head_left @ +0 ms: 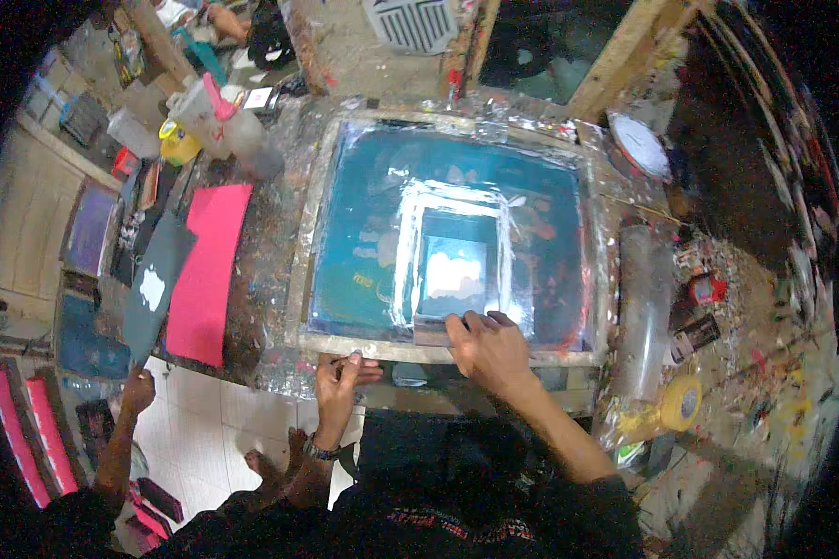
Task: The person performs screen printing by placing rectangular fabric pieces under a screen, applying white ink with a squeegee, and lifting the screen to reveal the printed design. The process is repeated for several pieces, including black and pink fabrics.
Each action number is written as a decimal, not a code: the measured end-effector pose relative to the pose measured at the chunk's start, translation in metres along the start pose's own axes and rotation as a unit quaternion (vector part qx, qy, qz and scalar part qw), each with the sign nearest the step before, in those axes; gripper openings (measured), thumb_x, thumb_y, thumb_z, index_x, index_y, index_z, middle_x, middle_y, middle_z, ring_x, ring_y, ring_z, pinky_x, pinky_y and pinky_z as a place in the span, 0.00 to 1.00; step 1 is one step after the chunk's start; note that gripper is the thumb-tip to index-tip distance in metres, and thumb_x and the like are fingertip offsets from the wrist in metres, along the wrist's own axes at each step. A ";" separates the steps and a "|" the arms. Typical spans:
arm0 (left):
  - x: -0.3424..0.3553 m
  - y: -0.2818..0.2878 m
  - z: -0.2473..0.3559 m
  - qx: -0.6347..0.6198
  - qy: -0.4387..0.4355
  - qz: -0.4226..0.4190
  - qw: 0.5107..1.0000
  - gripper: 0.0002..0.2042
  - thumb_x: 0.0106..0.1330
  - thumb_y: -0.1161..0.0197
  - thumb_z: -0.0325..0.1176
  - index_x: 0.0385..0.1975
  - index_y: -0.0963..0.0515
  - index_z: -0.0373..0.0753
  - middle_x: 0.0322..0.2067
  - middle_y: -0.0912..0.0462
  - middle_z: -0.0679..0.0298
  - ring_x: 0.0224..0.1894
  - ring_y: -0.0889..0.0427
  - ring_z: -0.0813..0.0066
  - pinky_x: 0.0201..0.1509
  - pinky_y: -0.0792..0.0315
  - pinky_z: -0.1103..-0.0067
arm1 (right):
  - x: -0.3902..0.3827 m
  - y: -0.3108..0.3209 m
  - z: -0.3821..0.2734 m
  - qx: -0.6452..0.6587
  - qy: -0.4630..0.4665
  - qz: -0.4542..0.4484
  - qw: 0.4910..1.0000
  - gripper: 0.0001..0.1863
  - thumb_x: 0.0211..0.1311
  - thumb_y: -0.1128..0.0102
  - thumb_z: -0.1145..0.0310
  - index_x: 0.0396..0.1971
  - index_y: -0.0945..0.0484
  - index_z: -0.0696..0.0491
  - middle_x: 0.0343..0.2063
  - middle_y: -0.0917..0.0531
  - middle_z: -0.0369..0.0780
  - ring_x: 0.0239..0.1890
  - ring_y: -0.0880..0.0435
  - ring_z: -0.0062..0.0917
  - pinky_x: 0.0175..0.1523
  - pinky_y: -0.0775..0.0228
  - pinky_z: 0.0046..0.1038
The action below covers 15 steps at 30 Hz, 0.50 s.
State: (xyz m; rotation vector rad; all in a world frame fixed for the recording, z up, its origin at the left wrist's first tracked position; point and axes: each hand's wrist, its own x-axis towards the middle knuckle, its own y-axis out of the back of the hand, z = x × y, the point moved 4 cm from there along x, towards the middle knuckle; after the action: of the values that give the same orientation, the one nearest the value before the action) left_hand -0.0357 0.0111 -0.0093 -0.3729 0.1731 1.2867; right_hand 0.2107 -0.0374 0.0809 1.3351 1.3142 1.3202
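A wood-framed printing screen (364, 205) with teal mesh lies on the worktable before me. White ink smears surround a pale rectangular window (457, 270) near its middle. My right hand (494, 354) is closed on a flat squeegee (430, 330), whose blade rests on the mesh at the window's near edge. At the frame's front rail is my left hand (340, 384), wearing a wristwatch, fingers stretched to the right and thumb by the wood; nothing shows in it. To the left, another person's hand (139, 391) holds a dark grey sheet (163, 279) with a white print.
A bright pink sheet (210, 275) lies left of the screen. Bottles and a yellow container (179, 143) stand beyond it. On the right are a clear cylinder (645, 312), a tape roll (680, 402) and a round white lid (639, 145). Pink strips (51, 433) lie lower left.
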 end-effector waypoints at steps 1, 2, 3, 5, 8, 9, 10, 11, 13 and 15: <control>0.000 0.001 -0.001 -0.004 -0.032 -0.006 0.999 0.15 0.75 0.41 0.35 0.49 0.35 0.29 0.36 0.16 0.45 0.34 0.12 0.58 0.37 0.15 0.67 | 0.001 0.007 -0.002 -0.006 -0.003 0.017 1.000 0.18 0.58 0.33 0.55 0.41 0.24 0.50 0.29 0.19 0.41 0.35 0.13 0.37 0.51 0.24 0.44; 0.002 0.001 -0.004 -0.005 -0.064 -0.012 0.998 0.15 0.75 0.42 0.35 0.49 0.35 0.29 0.36 0.16 0.45 0.34 0.12 0.58 0.37 0.15 0.67 | 0.003 0.010 -0.001 -0.009 -0.006 0.035 0.999 0.18 0.58 0.33 0.54 0.40 0.24 0.50 0.29 0.19 0.41 0.36 0.13 0.35 0.56 0.28 0.48; 0.007 0.003 -0.011 -0.024 -0.078 -0.004 0.997 0.15 0.76 0.43 0.36 0.49 0.36 0.31 0.35 0.16 0.45 0.33 0.12 0.59 0.35 0.15 0.68 | 0.004 0.015 -0.001 -0.013 -0.008 0.053 0.999 0.18 0.59 0.33 0.53 0.40 0.23 0.50 0.30 0.20 0.40 0.38 0.14 0.34 0.61 0.32 0.51; 0.002 0.004 -0.002 -0.033 -0.116 -0.014 0.993 0.14 0.77 0.44 0.38 0.47 0.36 0.32 0.34 0.16 0.46 0.31 0.12 0.60 0.34 0.16 0.69 | 0.003 0.045 -0.009 -0.036 -0.052 0.157 0.986 0.19 0.59 0.33 0.50 0.38 0.22 0.51 0.30 0.20 0.40 0.39 0.16 0.33 0.66 0.44 0.56; -0.008 -0.013 0.053 -0.004 -0.181 0.011 0.983 0.12 0.78 0.46 0.39 0.45 0.37 0.37 0.30 0.17 0.51 0.26 0.16 0.67 0.31 0.20 0.73 | 0.003 0.076 -0.012 -0.080 -0.088 0.284 0.951 0.26 0.55 0.31 0.42 0.35 0.21 0.51 0.31 0.21 0.37 0.39 0.21 0.31 0.65 0.50 0.55; 0.002 -0.019 0.072 -0.016 -0.227 -0.044 0.973 0.12 0.78 0.47 0.36 0.49 0.38 0.36 0.31 0.18 0.53 0.27 0.17 0.70 0.33 0.20 0.74 | 0.009 0.099 -0.010 -0.096 -0.082 0.315 0.941 0.27 0.54 0.31 0.40 0.35 0.21 0.51 0.31 0.21 0.38 0.39 0.20 0.32 0.63 0.47 0.54; 0.002 -0.025 0.098 -0.022 -0.267 -0.022 0.963 0.13 0.77 0.46 0.35 0.51 0.38 0.36 0.33 0.18 0.54 0.30 0.16 0.69 0.34 0.20 0.74 | 0.022 0.122 -0.011 -0.107 -0.068 0.345 0.930 0.28 0.53 0.32 0.38 0.35 0.21 0.50 0.31 0.21 0.38 0.39 0.20 0.32 0.61 0.44 0.52; 0.005 -0.038 0.122 -0.024 -0.306 -0.004 0.952 0.14 0.76 0.45 0.33 0.53 0.38 0.35 0.36 0.18 0.54 0.34 0.16 0.68 0.36 0.20 0.74 | 0.039 0.148 -0.007 -0.116 -0.075 0.335 0.932 0.29 0.52 0.32 0.37 0.33 0.21 0.51 0.31 0.20 0.39 0.39 0.20 0.34 0.57 0.40 0.50; 0.030 -0.070 0.153 0.007 -0.430 0.113 0.896 0.18 0.73 0.41 0.31 0.56 0.39 0.34 0.41 0.19 0.52 0.40 0.17 0.66 0.41 0.20 0.72 | 0.077 0.195 0.007 -0.122 -0.065 0.352 0.926 0.30 0.53 0.32 0.36 0.30 0.21 0.53 0.29 0.18 0.43 0.38 0.18 0.38 0.50 0.34 0.48; 0.099 -0.100 0.152 0.212 -0.416 0.059 0.882 0.25 0.69 0.36 0.36 0.60 0.36 0.32 0.54 0.24 0.48 0.54 0.21 0.56 0.56 0.25 0.65 | 0.106 0.231 0.023 -0.120 -0.054 0.369 0.920 0.31 0.55 0.34 0.36 0.30 0.21 0.54 0.28 0.17 0.46 0.36 0.17 0.43 0.46 0.31 0.48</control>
State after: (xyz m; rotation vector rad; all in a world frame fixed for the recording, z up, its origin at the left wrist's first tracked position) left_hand 0.0750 0.1325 0.1164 0.5875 -0.2592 1.3834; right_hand 0.2511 0.0436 0.3194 1.7719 0.5365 1.7955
